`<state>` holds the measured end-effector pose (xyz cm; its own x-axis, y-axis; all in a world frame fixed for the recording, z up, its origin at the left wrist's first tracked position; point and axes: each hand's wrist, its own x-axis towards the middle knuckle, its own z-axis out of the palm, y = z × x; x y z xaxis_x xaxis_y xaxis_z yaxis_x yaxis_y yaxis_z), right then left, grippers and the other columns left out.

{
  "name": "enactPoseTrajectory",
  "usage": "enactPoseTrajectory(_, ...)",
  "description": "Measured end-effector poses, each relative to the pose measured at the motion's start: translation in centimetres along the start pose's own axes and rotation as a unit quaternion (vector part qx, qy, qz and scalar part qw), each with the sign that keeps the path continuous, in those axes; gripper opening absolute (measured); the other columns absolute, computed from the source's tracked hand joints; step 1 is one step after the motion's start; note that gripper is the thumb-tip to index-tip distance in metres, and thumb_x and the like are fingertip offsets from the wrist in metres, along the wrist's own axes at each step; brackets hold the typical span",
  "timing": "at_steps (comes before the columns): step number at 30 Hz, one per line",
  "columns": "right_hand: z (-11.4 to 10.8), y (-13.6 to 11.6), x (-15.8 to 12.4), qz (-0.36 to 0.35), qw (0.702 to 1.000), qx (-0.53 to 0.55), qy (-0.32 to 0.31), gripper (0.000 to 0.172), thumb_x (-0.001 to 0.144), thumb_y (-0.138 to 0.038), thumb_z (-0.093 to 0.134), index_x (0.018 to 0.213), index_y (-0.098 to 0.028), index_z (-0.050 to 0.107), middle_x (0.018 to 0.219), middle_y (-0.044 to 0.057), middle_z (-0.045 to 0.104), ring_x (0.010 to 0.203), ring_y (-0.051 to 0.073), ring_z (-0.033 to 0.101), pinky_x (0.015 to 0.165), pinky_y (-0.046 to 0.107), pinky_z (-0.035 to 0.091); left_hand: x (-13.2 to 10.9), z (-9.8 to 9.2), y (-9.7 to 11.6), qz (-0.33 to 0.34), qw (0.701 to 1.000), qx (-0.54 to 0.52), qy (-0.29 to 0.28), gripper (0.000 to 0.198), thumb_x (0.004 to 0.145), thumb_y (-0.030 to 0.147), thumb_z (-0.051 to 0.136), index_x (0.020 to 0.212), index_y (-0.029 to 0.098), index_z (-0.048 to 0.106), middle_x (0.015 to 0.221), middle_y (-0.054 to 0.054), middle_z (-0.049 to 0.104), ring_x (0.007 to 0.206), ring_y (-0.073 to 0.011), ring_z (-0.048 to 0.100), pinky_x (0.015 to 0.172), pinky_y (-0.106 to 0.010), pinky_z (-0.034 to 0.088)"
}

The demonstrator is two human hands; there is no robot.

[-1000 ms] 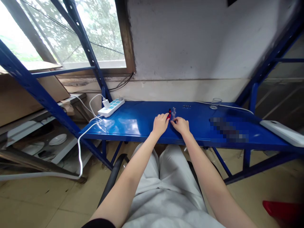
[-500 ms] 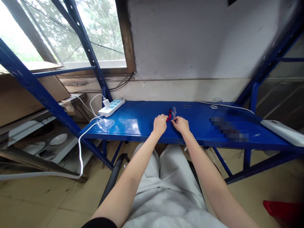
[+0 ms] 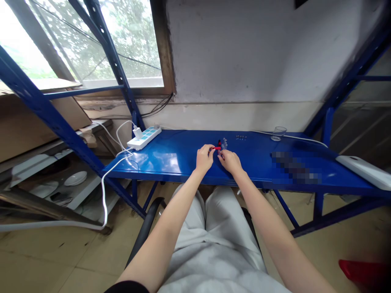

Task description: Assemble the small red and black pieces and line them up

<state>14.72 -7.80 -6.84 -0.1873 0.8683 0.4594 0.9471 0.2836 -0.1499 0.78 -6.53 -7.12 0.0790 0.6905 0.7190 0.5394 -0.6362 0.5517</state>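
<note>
My left hand (image 3: 204,158) pinches a small red stick-like piece (image 3: 216,148) between thumb and fingertips. The piece lies level and points toward my right hand (image 3: 231,160). Those right fingers are closed in a pinch at its far end; whatever they hold is too small to name. Just beyond the fingertips stands a small red-and-black object (image 3: 219,143). Beside it on the right are several small clear pieces (image 3: 225,143) close together. Both hands are just above the blue table (image 3: 183,140), near its front edge.
Several tiny pieces (image 3: 241,137) lie in a row farther back. A clear glass (image 3: 278,133) stands near the back right, before a blurred dark object (image 3: 293,166) and a white flat device (image 3: 363,171). A white power strip (image 3: 144,138) lies on the left. Blue uprights flank the table.
My left hand has turned and drawn slightly back, and the red piece now shows level between the hands. The right hand has shifted slightly left toward it.
</note>
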Motion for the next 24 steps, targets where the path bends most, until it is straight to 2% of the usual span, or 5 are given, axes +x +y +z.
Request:
enactPoseTrajectory(7,-0.16,-0.07,-0.08,0.048,0.999,-0.007,0.010,0.015,0.084,-0.025,0.043,0.083,-0.017,0.055,0.080,0.008,0.062,0.066,0.018,0.055,0.056,0.027,0.029,0.03,-0.10,-0.16,-0.001,0.999,-0.043,0.029,0.012,0.084,0.019,0.046,0.089,0.017,0.057,0.089,-0.004,0.062,0.076,-0.0130,0.056,0.076,-0.028,0.040)
enactPoseTrajectory(16,0.61,0.22,-0.02,0.003,0.999,-0.035,0.010,0.018,0.086,-0.022,0.040,0.092,-0.016,0.055,0.090,0.010,0.064,0.080,0.020,0.057,0.064,0.029,0.031,0.02,-0.08,-0.21,0.006,0.999,-0.036,0.021,0.016,0.085,0.021,0.043,0.091,0.017,0.057,0.091,-0.006,0.062,0.080,-0.0145,0.057,0.077,-0.029,0.042)
enactPoseTrajectory(20,0.62,0.12,-0.07,0.002,0.999,-0.049,0.005,0.017,0.086,-0.021,0.039,0.091,-0.016,0.054,0.088,0.010,0.064,0.079,0.019,0.057,0.065,0.029,0.030,-0.07,-0.17,-0.03,0.028,1.000,-0.012,0.002,0.024,0.088,0.024,0.038,0.102,0.018,0.056,0.096,-0.007,0.062,0.087,-0.0156,0.057,0.079,-0.030,0.042)
enactPoseTrajectory(24,0.46,-0.04,-0.07,0.008,0.999,-0.045,0.001,0.016,0.085,-0.022,0.039,0.088,-0.015,0.053,0.086,0.010,0.064,0.079,0.019,0.057,0.065,0.028,0.029,-0.22,-0.25,0.52,0.075,0.996,0.036,-0.045,0.034,0.089,0.025,0.035,0.120,0.019,0.048,0.104,-0.008,0.060,0.094,-0.0170,0.055,0.084,-0.032,0.041)
